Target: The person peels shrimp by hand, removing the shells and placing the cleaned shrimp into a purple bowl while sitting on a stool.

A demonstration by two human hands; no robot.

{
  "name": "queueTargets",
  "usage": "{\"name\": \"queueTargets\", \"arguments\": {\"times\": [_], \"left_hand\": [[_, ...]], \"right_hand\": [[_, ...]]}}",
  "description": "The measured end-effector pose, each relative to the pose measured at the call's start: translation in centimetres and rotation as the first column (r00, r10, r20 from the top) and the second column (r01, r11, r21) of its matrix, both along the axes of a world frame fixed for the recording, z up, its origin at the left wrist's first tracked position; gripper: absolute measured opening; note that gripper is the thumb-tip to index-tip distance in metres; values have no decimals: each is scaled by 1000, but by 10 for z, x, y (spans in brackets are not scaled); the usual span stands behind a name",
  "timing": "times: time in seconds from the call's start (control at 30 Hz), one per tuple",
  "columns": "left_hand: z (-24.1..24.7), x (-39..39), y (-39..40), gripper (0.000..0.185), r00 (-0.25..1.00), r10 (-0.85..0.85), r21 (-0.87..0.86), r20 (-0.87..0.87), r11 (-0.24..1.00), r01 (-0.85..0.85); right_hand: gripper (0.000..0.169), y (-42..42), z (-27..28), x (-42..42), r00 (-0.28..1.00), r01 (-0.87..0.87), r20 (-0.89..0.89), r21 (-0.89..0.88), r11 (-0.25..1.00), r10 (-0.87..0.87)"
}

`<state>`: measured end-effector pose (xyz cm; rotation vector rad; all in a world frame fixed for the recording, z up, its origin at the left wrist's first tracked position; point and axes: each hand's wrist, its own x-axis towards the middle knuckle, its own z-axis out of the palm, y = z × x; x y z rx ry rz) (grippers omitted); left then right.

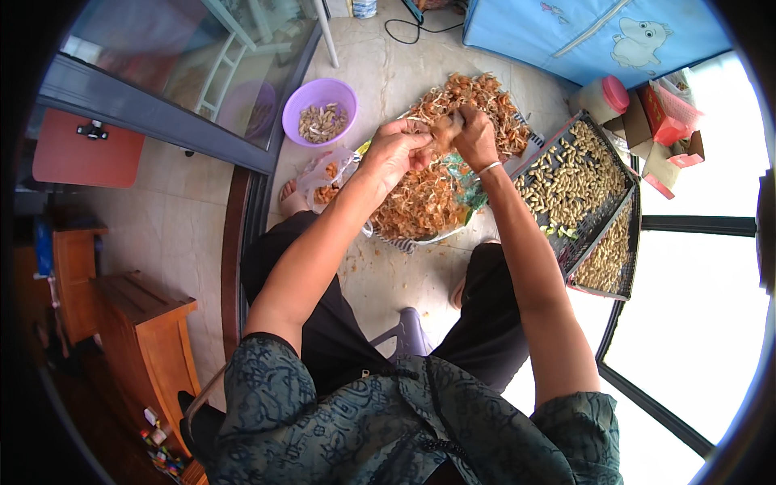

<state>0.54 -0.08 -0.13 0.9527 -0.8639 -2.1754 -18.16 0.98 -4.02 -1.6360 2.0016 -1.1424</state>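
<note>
Both my hands meet over a heap of dry orange-brown papery husks (418, 203) with pale thin stems, spread on the floor before me. Between them is a brown papery husk (444, 133), blurred and partly hidden by the fingers. My left hand (397, 145) pinches its left side with thumb and fingers. My right hand (474, 136), a pale bangle at its wrist, grips the right side with curled fingers. More husks with round orange-brown pods (479, 91) lie beyond the hands. A clear plastic bag (339, 163) holding small orange pieces stands to the left.
A purple basket (294, 118) of pale elongated pieces stands front left, beside a glass sliding door (176, 112). Black crates (567, 257) of peanuts in shells lie on the right. Beyond are a lidded tub (591, 100), cardboard boxes (658, 160) and a blue fabric chest (576, 42).
</note>
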Motion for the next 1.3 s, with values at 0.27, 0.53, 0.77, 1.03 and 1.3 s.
{"name": "queueTargets", "arguments": {"times": [0.27,0.53,0.77,1.03,1.3], "left_hand": [[9,17,-15,28,995,-53,-28,-83,998,51],[6,17,-11,41,992,-114,-175,51,977,121],[7,4,-1,28,990,-123,-253,71,958,137],[3,-4,4,20,872,-22,-502,489,810,302],[3,9,-3,17,968,-109,-223,227,962,160]], "right_hand": [[18,2,-14,-37,979,-83,199,173,981,48],[23,13,57,-4,583,-281,812,169,945,28],[14,17,60,14,906,-151,409,62,987,113],[22,4,26,15,960,123,253,-2,992,-119],[25,5,7,-48,944,-76,329,250,965,-12]]}}
